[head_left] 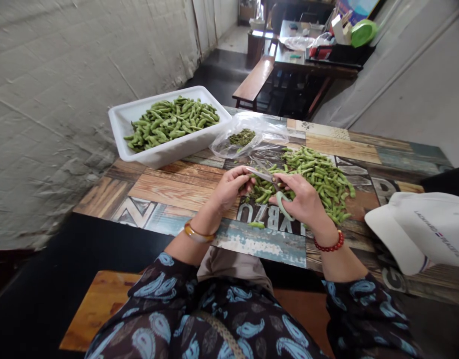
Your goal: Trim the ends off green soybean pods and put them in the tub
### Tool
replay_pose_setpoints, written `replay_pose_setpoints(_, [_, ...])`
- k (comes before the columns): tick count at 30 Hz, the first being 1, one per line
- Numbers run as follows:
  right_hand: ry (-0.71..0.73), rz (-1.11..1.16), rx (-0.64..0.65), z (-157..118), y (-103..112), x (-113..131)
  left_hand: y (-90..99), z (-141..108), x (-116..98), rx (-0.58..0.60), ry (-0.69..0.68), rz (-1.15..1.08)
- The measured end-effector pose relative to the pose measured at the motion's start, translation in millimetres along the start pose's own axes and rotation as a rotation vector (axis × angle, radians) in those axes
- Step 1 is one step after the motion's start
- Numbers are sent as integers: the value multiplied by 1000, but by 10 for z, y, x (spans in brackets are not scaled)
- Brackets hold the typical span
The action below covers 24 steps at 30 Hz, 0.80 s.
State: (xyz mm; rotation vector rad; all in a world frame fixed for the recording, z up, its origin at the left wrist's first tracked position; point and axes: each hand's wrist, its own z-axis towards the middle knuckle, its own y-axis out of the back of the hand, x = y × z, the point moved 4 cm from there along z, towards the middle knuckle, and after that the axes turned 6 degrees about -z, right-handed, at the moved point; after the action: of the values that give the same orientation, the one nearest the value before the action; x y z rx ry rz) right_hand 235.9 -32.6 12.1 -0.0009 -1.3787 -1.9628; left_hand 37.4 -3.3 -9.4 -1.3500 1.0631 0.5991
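Observation:
My right hand [303, 198] is closed around a pair of scissors [285, 207] with pale green handles. Their blades point left, towards my left hand [229, 190]. My left hand is pinched on a green edamame pod, mostly covered by the fingers, close to the blades. Beneath and beyond both hands spreads a pile of edamame pods [323, 179] on the wood-patterned table. One loose pod [256, 225] lies nearer to me, below the hands.
A white plastic tub [169, 149] holding many edamame pods [177, 119] stands at the back left. Beside it, a clear plastic bag [267, 130] holds green trimmings [242, 137]. A white cap [427, 229] lies at the right. Behind are a bench [254, 80] and another table.

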Motion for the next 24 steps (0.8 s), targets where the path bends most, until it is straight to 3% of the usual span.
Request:
replay_pose_setpoints(8, [49, -25, 27, 12, -10, 90, 26, 21, 74, 28, -34, 87])
replay_pose_setpoints(24, [40, -9, 82, -26, -25, 58, -55, -30, -8, 106, -119, 291])
